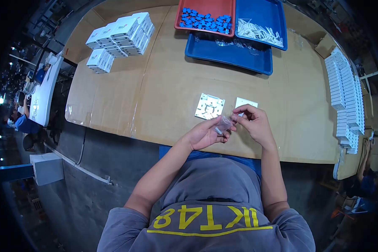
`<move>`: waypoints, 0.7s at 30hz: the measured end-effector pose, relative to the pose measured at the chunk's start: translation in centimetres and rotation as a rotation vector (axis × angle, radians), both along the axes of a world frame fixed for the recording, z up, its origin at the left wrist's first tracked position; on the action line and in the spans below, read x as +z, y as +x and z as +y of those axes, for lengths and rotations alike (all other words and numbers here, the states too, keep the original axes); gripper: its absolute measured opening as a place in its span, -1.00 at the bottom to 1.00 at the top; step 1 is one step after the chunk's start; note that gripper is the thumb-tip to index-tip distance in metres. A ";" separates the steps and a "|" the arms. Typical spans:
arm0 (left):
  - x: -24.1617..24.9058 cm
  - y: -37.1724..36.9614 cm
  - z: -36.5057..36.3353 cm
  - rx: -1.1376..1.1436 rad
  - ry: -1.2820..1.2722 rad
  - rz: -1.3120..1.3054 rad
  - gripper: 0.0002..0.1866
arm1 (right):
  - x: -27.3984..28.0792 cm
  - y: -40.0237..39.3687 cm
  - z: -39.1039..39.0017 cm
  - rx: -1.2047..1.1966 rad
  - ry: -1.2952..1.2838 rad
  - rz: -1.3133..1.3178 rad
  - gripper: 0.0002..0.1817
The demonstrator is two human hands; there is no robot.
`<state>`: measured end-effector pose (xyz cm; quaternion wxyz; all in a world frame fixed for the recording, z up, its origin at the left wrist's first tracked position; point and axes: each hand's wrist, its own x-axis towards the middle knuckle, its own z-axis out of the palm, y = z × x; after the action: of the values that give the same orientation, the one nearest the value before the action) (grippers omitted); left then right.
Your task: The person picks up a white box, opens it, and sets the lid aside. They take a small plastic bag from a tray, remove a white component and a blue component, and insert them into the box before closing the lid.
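A small clear plastic bag (225, 123) with a white piece inside is between my hands, just over the table's near edge. My left hand (206, 133) is closed around its lower part, palm up. My right hand (257, 125) pinches at the bag's upper right edge; the fingertips partly hide what they grip. Just beyond my left hand, an open white square tray with cutouts (209, 106) lies flat on the table. A plain white square plate (245, 102) lies beyond my right hand, partly covered by its fingers.
The cardboard-covered table (168, 88) bears stacked white boxes (124, 35) at left and long stacks of white square parts (343, 94) at right. At the back stand a red tray (182, 27) of blue pieces, a blue tray (258, 8) of white sticks and another blue tray (227, 61).
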<state>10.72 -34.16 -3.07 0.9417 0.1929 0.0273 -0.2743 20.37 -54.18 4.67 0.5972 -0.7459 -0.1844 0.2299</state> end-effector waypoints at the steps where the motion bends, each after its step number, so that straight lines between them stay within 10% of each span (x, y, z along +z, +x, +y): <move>1: 0.0 0.0 0.0 0.001 0.006 0.000 -0.48 | 0.1 -0.1 0.1 -0.004 0.023 0.008 -0.89; 21: 0.4 -0.2 0.1 -0.012 0.036 -0.048 -0.56 | 1.8 1.5 1.1 0.596 -0.168 -0.115 -0.68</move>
<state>10.48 -34.09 -2.71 0.9367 0.2168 0.0083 -0.2748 21.82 -53.09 6.43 0.4286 -0.7174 -0.4088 0.3668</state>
